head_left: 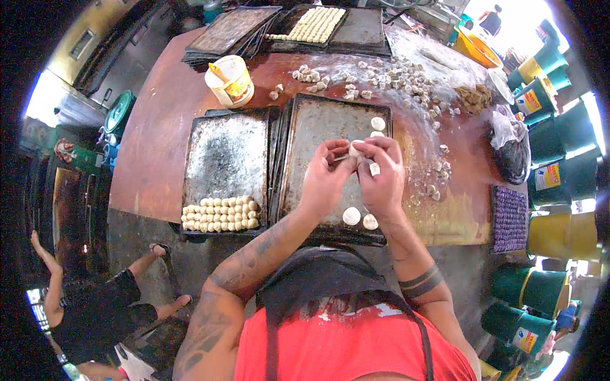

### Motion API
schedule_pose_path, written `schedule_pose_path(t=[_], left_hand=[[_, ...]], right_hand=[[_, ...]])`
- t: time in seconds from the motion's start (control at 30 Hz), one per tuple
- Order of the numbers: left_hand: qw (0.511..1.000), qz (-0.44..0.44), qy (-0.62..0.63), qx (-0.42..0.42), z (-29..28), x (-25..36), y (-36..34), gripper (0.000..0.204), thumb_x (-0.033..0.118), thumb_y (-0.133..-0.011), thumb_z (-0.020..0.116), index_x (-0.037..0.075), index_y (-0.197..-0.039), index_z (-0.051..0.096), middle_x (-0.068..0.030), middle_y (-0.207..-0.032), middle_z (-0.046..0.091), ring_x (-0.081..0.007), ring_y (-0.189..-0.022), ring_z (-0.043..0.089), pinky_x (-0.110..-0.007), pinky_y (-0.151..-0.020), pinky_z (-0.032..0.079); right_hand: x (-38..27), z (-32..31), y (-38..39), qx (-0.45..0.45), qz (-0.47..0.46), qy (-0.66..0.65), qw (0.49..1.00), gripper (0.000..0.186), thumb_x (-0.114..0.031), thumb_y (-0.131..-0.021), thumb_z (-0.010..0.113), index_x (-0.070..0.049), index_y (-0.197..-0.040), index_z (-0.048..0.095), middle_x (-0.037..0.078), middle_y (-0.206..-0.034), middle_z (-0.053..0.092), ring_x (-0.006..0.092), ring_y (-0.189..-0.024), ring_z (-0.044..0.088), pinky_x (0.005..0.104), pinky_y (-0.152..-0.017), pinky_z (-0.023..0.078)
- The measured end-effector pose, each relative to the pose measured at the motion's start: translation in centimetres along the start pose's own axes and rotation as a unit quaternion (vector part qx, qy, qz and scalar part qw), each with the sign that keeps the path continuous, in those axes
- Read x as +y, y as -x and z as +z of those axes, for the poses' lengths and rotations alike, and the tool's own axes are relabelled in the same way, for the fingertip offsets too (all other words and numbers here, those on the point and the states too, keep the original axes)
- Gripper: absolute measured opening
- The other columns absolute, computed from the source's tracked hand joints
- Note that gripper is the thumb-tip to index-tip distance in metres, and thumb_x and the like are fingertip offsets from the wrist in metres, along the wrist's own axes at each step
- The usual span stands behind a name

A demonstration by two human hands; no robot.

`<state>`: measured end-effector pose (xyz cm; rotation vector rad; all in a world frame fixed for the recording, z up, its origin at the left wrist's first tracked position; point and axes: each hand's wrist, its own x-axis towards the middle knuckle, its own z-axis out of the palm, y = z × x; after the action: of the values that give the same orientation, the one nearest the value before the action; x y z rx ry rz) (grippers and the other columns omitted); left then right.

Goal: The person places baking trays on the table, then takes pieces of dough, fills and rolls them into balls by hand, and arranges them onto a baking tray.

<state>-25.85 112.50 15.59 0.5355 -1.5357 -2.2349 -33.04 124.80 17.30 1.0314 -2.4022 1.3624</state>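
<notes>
Both my hands meet over a dark worn baking tray (305, 146) at the table's middle. My left hand (325, 174) pinches a small white piece of dough (356, 149) together with my right hand (381, 174), whose fingers curl round it. Another small pale piece (375, 170) shows against my right fingers. White dough rounds (351, 216) lie on the tray below and above my hands. On the left tray stack (225, 152), rows of small dough balls (220, 213) fill the near end.
A white tub (232, 86), more trays (222, 38) and scattered dough bits (394, 76) occupy the back of the table (149, 159). At right are a dark bagged bowl (511, 152), a purple-filled tray (508, 219) and stacked buckets (553, 127). A co-worker (105, 298) is at lower left.
</notes>
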Motion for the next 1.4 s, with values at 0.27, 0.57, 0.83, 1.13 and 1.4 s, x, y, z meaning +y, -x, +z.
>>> schedule_pose_path(t=[0.27,0.57,0.83,1.13,1.4], left_hand=[[0.971,-0.138,0.106,-0.165,-2.8,0.9,-0.9,0.054,0.014,-0.087,0.084,-0.001,-0.133,0.06,-0.0087,-0.114,0.072,-0.0207,-0.102,0.071,-0.035,-0.088,0.059],[0.934,-0.2,0.227,-0.191,-1.5,-2.0,0.3,0.037,0.015,-0.091,0.081,0.004,-0.123,0.066,-0.0081,-0.119,0.069,-0.0207,-0.107,0.068,-0.04,-0.09,0.055],[0.934,0.017,-0.338,-0.117,-2.9,-6.3,2.7,0.055,0.008,-0.095,0.065,-0.001,-0.148,0.052,-0.0257,-0.141,0.061,-0.0381,-0.127,0.063,-0.041,-0.11,0.048],[0.946,-0.057,-0.312,-0.066,-7.4,-7.3,2.4,0.048,0.011,-0.093,0.071,0.001,-0.138,0.057,-0.0172,-0.129,0.066,-0.0271,-0.116,0.065,-0.038,-0.101,0.052],[0.892,-0.052,-0.431,-0.123,-13.2,-5.4,5.2,0.022,0.013,-0.096,0.065,0.0,-0.112,0.071,-0.0119,-0.094,0.075,-0.0205,-0.087,0.073,-0.034,-0.084,0.057]], right_hand=[[-0.1,-1.3,-1.6,-0.161,-0.104,-0.062,0.979,0.037,-0.008,-0.08,0.08,-0.009,-0.115,0.069,0.013,-0.131,0.07,0.035,-0.127,0.062,0.0447,-0.108,0.049],[2.1,1.1,2.2,-0.061,0.067,-0.125,0.988,0.029,-0.003,-0.077,0.081,-0.004,-0.097,0.06,0.01,-0.109,0.063,0.0203,-0.099,0.063,0.0328,-0.086,0.052],[6.7,0.7,5.4,-0.121,0.324,-0.174,0.922,0.033,-0.021,-0.09,0.078,0.0,-0.115,0.072,0.016,-0.092,0.075,0.0223,-0.088,0.073,0.0384,-0.081,0.058],[7.6,2.4,11.2,-0.234,0.01,0.215,0.948,0.05,-0.018,-0.09,0.07,-0.003,-0.138,0.062,0.016,-0.155,0.05,0.0385,-0.144,0.043,0.0504,-0.116,0.039],[20.1,-4.8,6.9,-0.025,0.038,0.229,0.972,0.039,-0.005,-0.085,0.068,-0.003,-0.124,0.069,0.018,-0.121,0.071,0.0385,-0.115,0.064,0.0467,-0.1,0.051]])
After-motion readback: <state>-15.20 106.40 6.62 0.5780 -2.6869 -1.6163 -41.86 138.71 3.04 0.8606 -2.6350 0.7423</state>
